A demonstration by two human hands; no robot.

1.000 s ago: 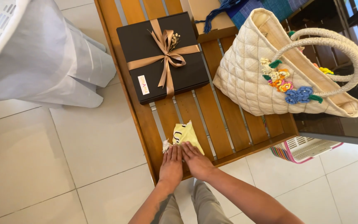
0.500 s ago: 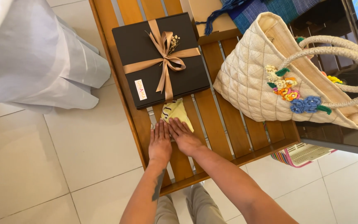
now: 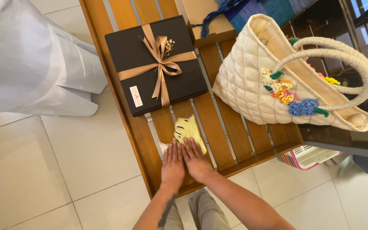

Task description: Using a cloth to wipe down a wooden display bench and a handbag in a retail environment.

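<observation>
A small yellow cloth (image 3: 187, 130) with dark stripes lies on the slatted wooden bench (image 3: 231, 127). My left hand (image 3: 173, 164) and my right hand (image 3: 196, 159) lie flat side by side, fingers together, pressing the near end of the cloth against the slats. Only the far part of the cloth shows past my fingertips. Just beyond it sits a dark flat gift box (image 3: 156, 64) tied with a tan ribbon bow.
A cream quilted handbag (image 3: 277, 89) with crochet flowers lies on the bench's right side. Pale draped fabric (image 3: 30, 59) hangs at the left over the tiled floor (image 3: 64, 170). A striped basket (image 3: 309, 157) sits under the bench's right end. Blue cloth (image 3: 256, 10) lies at the top.
The view shifted and both hands slid a little along the bench with the yellow cloth, still pressed flat on it.
</observation>
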